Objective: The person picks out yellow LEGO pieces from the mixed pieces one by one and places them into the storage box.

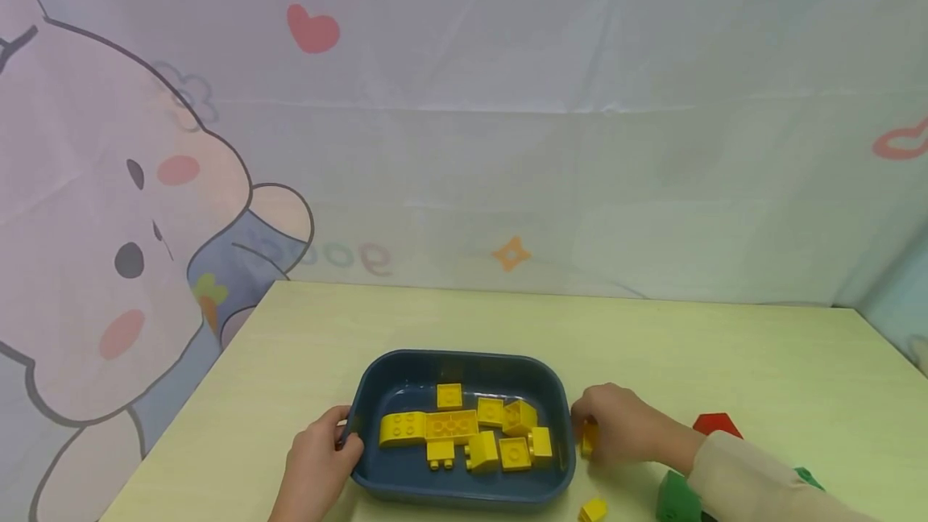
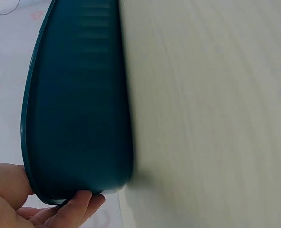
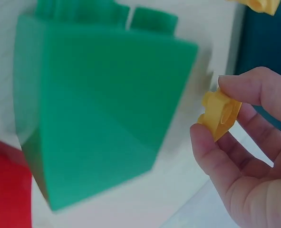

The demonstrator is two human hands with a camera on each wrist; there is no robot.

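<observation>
- Small yellow plastic brick (image 3: 220,114): pinched between thumb and fingers of right hand (image 1: 622,428); shallow grip, could slip.
- Dark blue plastic tray (image 1: 464,486): left hand (image 1: 319,457) grips its rim; could tip.

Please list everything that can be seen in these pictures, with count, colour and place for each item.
tray: one, dark blue, on the table near its front edge.
yellow bricks in the tray: about nine, yellow, on the tray floor, some joined together.
small yellow brick: one, yellow, pinched in the right hand just right of the tray.
loose yellow brick: one, yellow, on the table in front of the right hand.
green bricks: two, green, near the right forearm.
red brick: one, red, behind the right wrist.
table: one, pale yellow-green.
backdrop cloth: one, white with a cartoon print, behind the table.
left hand: grips the tray's left rim.
right hand: fingers pinch the small yellow brick.
</observation>
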